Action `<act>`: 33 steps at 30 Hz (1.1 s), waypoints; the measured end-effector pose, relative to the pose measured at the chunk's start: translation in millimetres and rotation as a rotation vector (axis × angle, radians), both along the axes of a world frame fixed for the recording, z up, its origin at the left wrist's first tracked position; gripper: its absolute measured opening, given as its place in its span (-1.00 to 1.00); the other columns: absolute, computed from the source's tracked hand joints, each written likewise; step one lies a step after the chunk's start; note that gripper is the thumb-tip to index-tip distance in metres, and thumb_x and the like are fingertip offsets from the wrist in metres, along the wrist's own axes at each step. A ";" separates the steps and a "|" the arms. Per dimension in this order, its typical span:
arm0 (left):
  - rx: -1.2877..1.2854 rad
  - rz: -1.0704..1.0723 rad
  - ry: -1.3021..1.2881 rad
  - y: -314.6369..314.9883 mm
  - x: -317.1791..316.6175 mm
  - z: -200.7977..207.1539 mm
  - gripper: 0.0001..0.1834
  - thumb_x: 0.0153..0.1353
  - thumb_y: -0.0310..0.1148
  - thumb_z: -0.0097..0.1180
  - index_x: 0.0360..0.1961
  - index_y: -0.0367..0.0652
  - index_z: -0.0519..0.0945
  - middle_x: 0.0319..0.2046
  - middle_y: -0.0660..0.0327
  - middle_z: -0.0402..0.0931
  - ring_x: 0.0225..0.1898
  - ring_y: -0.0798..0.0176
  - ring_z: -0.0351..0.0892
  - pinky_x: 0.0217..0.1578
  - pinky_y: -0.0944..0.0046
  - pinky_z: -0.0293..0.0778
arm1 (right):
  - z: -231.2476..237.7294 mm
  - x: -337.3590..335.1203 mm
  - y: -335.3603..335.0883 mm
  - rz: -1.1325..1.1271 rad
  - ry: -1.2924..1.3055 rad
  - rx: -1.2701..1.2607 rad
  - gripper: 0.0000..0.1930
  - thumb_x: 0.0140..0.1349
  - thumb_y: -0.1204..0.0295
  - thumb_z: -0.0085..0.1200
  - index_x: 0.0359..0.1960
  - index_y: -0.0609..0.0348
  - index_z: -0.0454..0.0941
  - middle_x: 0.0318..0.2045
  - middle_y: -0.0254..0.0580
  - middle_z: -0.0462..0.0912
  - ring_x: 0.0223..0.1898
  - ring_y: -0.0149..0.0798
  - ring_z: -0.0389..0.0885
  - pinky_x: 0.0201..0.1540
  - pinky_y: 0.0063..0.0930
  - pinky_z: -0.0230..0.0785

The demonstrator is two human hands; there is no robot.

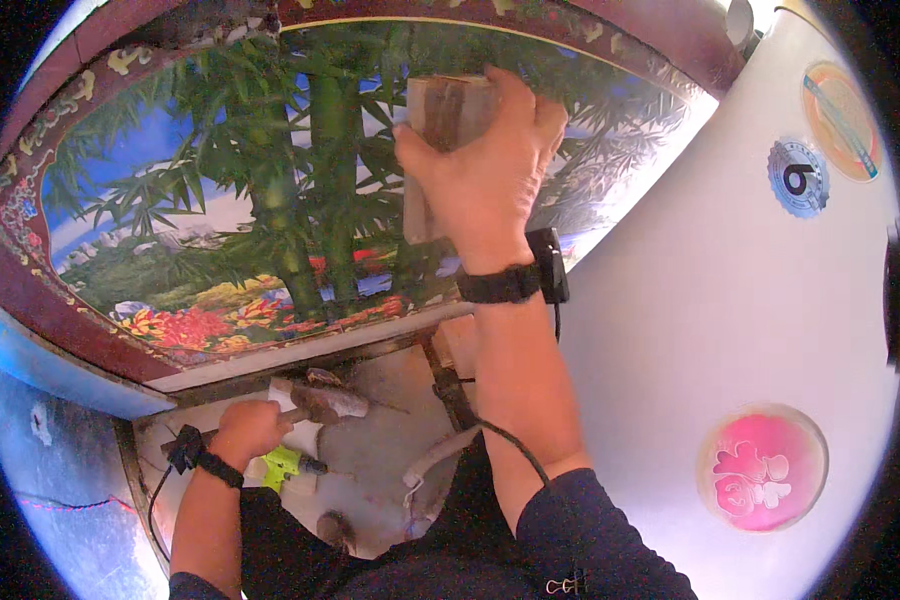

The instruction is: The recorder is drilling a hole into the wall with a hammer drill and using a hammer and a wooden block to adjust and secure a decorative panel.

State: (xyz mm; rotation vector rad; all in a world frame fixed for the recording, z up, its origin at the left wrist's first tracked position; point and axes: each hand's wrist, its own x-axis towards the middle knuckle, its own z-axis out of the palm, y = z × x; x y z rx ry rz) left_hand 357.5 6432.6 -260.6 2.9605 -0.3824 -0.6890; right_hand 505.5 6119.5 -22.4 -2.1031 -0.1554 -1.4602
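My right hand [500, 165] reaches up and forward, thumb and fingers spread around a rectangular wooden block [450, 110]. The block has a brown face and pale edges, and lies against a glossy panel printed with bamboo and flowers [270, 190]. The palm hides part of it. Lower left, my left hand [250, 428] is closed in a fist around a tool with a thin straight handle [295, 413]. A dark, bulky shape [318, 402] sits at the handle's far end; whether it belongs to the tool I cannot tell. Both wrists carry black straps.
A dark red frame [65, 300] with gold patterns borders the panel. At right stands a white rounded surface [650, 340] with round stickers. On the floor below lie a bright green and white object [282, 467] and a pale curved piece [435, 458]. A blue wall [30, 400] is at left.
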 end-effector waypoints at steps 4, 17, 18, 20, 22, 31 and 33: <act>0.012 0.009 0.021 0.3 4.1 1.0 -0.62 0.16 -0.01 0.16 -0.35 -0.14 0.67 -0.38 0.00 0.65 -0.27 -0.13 0.65 -0.23 -0.10 0.53 | 1.3 -3.2 -0.8 0.007 0.028 -0.011 -0.15 -0.32 0.23 0.50 0.10 0.25 0.38 -0.02 0.19 0.35 0.08 0.22 0.28 0.16 0.03 0.25; 0.046 0.160 0.019 33.9 20.4 -11.2 -0.58 0.15 0.00 0.20 -0.28 -0.18 0.68 -0.29 -0.06 0.66 -0.19 -0.16 0.64 -0.16 -0.13 0.52 | -27.8 -1.3 -13.6 0.083 0.053 -0.144 0.15 -0.28 0.25 0.54 0.36 0.29 0.05 0.19 0.33 0.21 0.23 0.31 0.18 0.30 0.08 0.13; 0.072 0.155 0.025 36.2 22.6 -13.2 -0.57 0.14 0.01 0.20 -0.28 -0.19 0.68 -0.29 -0.07 0.66 -0.19 -0.17 0.64 -0.16 -0.12 0.52 | -29.6 0.5 -14.0 0.085 0.017 -0.152 0.19 -0.29 0.24 0.55 0.39 0.29 0.01 0.21 0.35 0.19 0.24 0.31 0.17 0.31 0.08 0.12; 0.094 0.146 0.036 42.7 23.0 -17.3 -0.56 0.13 0.01 0.21 -0.28 -0.19 0.67 -0.29 -0.07 0.66 -0.20 -0.17 0.64 -0.17 -0.12 0.53 | -30.5 0.3 -12.0 0.069 0.025 -0.154 0.21 -0.29 0.23 0.55 0.39 0.29 -0.01 0.21 0.35 0.19 0.24 0.31 0.17 0.32 0.08 0.11; 0.057 0.130 0.037 54.1 21.7 -19.3 -0.56 0.13 0.02 0.21 -0.31 -0.20 0.67 -0.31 -0.06 0.66 -0.22 -0.17 0.64 -0.18 -0.11 0.53 | -31.2 1.0 -11.2 0.051 0.032 -0.160 0.23 -0.30 0.21 0.56 0.39 0.30 -0.03 0.22 0.36 0.18 0.25 0.31 0.16 0.32 0.07 0.10; 0.085 0.304 0.020 130.0 -24.2 -83.0 -0.56 0.14 0.01 0.21 -0.31 -0.22 0.63 -0.31 -0.08 0.64 -0.23 -0.19 0.64 -0.16 -0.13 0.51 | -48.5 -3.4 -23.3 0.002 0.041 -0.131 0.16 -0.15 0.11 0.53 0.39 0.39 0.01 0.23 0.27 0.26 0.27 0.15 0.24 0.32 -0.03 0.13; 0.086 0.359 0.009 142.8 -34.7 -103.2 -0.57 0.15 0.00 0.20 -0.31 -0.22 0.62 -0.31 -0.09 0.64 -0.22 -0.19 0.64 -0.15 -0.14 0.51 | -60.0 -11.7 -34.6 0.017 0.077 -0.064 -0.02 0.09 0.14 0.40 0.42 0.27 0.04 0.28 0.12 0.30 0.31 -0.02 0.28 0.32 -0.10 0.14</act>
